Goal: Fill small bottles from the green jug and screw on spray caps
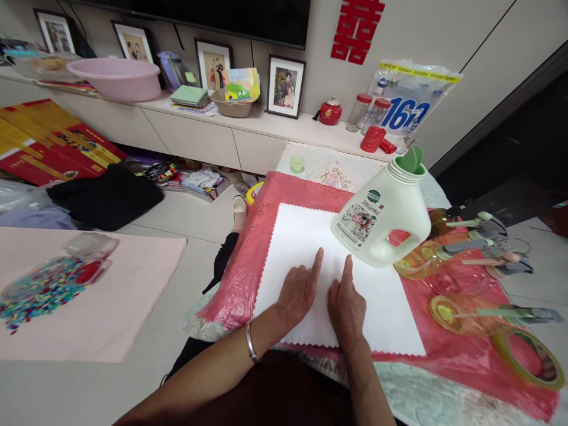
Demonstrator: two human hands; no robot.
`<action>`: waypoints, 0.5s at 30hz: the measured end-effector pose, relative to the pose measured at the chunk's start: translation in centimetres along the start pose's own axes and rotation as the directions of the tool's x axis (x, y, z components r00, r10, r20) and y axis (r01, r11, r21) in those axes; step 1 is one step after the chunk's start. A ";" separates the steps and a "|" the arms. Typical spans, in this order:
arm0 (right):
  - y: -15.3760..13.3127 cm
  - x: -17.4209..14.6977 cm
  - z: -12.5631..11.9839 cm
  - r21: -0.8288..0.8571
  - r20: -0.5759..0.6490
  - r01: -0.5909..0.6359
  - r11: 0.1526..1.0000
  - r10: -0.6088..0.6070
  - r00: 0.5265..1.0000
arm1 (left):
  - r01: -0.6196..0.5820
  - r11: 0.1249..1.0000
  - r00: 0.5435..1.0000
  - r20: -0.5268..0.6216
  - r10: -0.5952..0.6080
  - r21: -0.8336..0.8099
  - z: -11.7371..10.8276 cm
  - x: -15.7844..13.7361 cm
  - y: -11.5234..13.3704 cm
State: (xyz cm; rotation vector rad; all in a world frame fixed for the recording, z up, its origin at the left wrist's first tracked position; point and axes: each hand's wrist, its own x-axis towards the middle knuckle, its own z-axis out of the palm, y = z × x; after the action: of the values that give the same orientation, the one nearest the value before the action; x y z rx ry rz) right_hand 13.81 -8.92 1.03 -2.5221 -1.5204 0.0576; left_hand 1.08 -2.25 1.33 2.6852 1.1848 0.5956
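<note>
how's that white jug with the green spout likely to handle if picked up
The jug should feel stiff rather than floppy, given its moulded shape and built-in handle. If tipped, it might spill any contents, since the green spout shows no cap. Its weight is uncertain: no fill level shows through.

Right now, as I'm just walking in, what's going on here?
A person has both hands over a white mat with a scalloped edge, which lies on a red plastic sheet. The left hand and right hand each have an index finger extended towards the pale green jug; neither holds anything. The jug stands upright at the mat's far right. Yellow-tinted bottles and a roll of tape are off to the right.
</note>
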 end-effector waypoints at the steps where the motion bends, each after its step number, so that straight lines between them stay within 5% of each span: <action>1: 0.0 0.0 0.0 0.001 0.003 0.000 1.000 0.000 1.000 | 0.001 1.000 1.000 0.002 -0.001 0.002 0.0 0.0 0.0; 15: 0.0 0.0 0.1 -0.001 0.010 -0.007 1.000 0.007 1.000 | 0.016 1.000 0.999 0.037 -0.015 -0.026 0.3 0.0 -0.2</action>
State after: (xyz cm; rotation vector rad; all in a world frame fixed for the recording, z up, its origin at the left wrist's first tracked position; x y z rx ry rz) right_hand 13.81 -8.93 0.95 -2.5314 -1.5158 0.0707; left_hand 1.06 -2.15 1.01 2.6512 1.1782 0.5528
